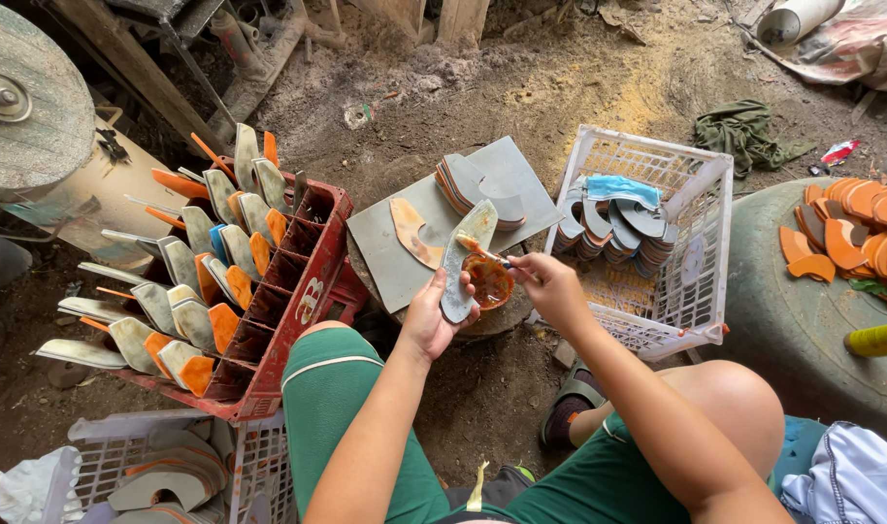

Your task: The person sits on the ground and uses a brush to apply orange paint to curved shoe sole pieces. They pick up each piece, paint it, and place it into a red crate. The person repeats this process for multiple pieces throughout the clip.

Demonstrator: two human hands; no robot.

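My left hand (430, 315) holds a grey curved sole piece (463, 254) upright by its lower end. My right hand (545, 283) grips a small brush (484, 252) whose tip touches the piece's upper part. Just under the brush sits a small round pot of orange glue (488, 281). Behind them a grey board (397, 254) carries one tan piece (413, 233) and a stack of similar grey pieces (473, 189).
A red crate (303, 281) at left holds several glue-coated pieces standing on edge. A white basket (676, 291) at right contains stacked grey pieces. Orange pieces (856, 233) lie on a green drum (793, 320). Another white basket (240, 466) sits at lower left. Dirt floor all around.
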